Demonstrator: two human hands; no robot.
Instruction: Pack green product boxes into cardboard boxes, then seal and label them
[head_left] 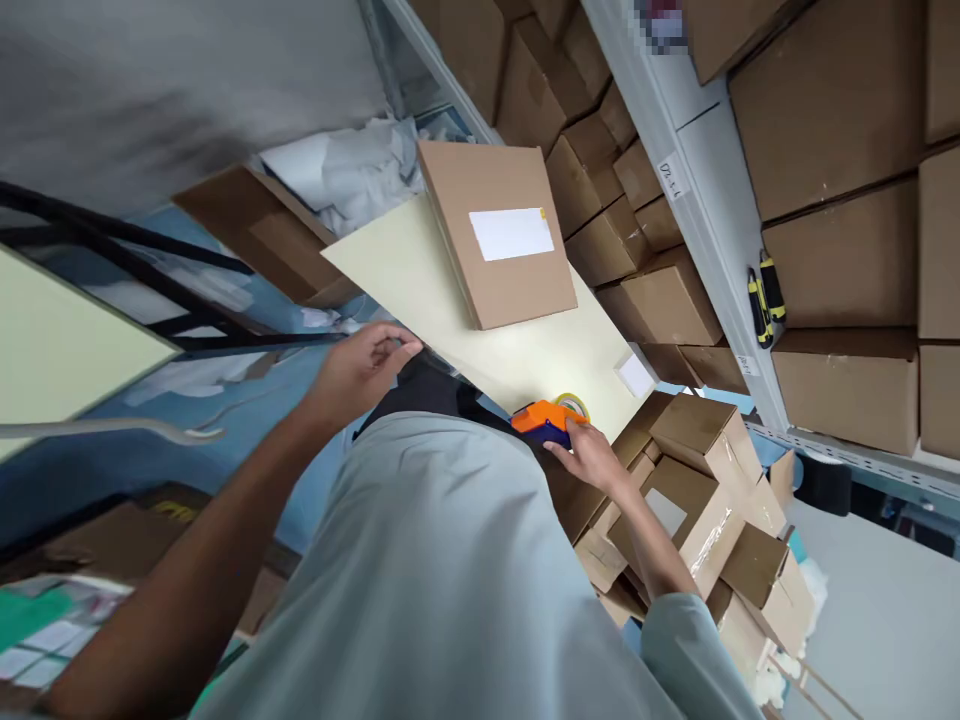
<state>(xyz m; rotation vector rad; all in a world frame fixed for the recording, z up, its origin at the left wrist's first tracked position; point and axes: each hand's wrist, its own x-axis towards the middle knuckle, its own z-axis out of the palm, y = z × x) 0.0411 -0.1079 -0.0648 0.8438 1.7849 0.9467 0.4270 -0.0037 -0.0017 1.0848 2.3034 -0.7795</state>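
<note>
My right hand (592, 455) is closed around an orange and dark blue tape dispenser (541, 418), low over the near right part of the pale table (517, 355). A roll of yellow tape (574, 403) shows at the dispenser's far side. My left hand (367, 368) is at the table's left edge, fingers curled and thumb against the forefinger; anything between them is too small or hidden to make out. Beyond both hands lies a flat brown cardboard box (510, 285) with a white label (512, 234) on its top. Neither hand touches it.
A small white box (635, 375) lies at the table's right corner. Shelves with brown cartons (832, 265) rise on the right, with yellow-black cutters (760, 305) on the upright. More cartons (705, 440) are stacked below. An open carton (262, 230) and white wrapping (345, 170) are behind.
</note>
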